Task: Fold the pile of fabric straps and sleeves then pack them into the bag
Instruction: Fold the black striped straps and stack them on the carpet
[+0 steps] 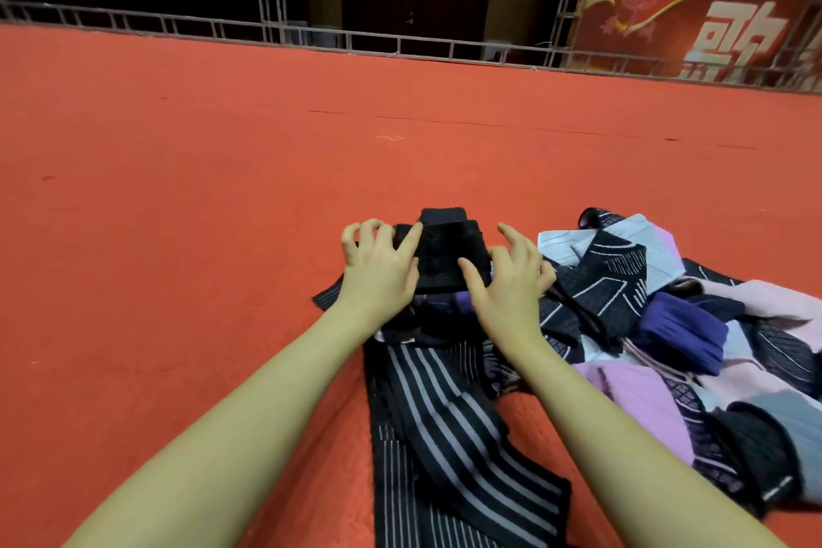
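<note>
A folded black fabric piece lies on the red carpet in front of me. My left hand rests on its left edge with spread, bent fingers. My right hand presses its right side, thumb laid across the fabric. Below them a black strap with grey stripes runs toward me. To the right sits the pile of straps and sleeves in black, pink, purple and pale blue. No bag is in view.
Red carpet spreads to the left and far ahead. A metal truss rail runs along its far edge, with a red banner at the back right.
</note>
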`<state>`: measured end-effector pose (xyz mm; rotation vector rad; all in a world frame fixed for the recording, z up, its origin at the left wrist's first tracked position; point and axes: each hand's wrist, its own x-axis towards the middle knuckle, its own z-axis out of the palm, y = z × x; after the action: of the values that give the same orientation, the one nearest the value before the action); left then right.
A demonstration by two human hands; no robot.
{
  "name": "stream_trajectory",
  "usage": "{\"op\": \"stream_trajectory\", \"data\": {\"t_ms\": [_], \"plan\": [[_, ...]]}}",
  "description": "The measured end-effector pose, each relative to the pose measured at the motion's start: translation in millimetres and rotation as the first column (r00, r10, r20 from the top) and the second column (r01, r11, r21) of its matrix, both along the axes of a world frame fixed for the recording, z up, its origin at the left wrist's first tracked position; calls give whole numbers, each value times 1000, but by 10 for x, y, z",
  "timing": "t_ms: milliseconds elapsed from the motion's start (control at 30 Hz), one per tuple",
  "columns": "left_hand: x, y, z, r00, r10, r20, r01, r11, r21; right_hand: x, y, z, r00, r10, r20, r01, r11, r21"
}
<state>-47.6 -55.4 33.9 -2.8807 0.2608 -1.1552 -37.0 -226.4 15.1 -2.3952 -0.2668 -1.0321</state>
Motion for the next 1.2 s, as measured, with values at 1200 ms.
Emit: {"op": "stream_trajectory", "data": {"t_ms": [1200], "plan": [[2418, -81, -547, 771, -114, -626, 46, 991, -123, 2339, -15, -509, 759, -145, -635, -139, 917, -375]]}}
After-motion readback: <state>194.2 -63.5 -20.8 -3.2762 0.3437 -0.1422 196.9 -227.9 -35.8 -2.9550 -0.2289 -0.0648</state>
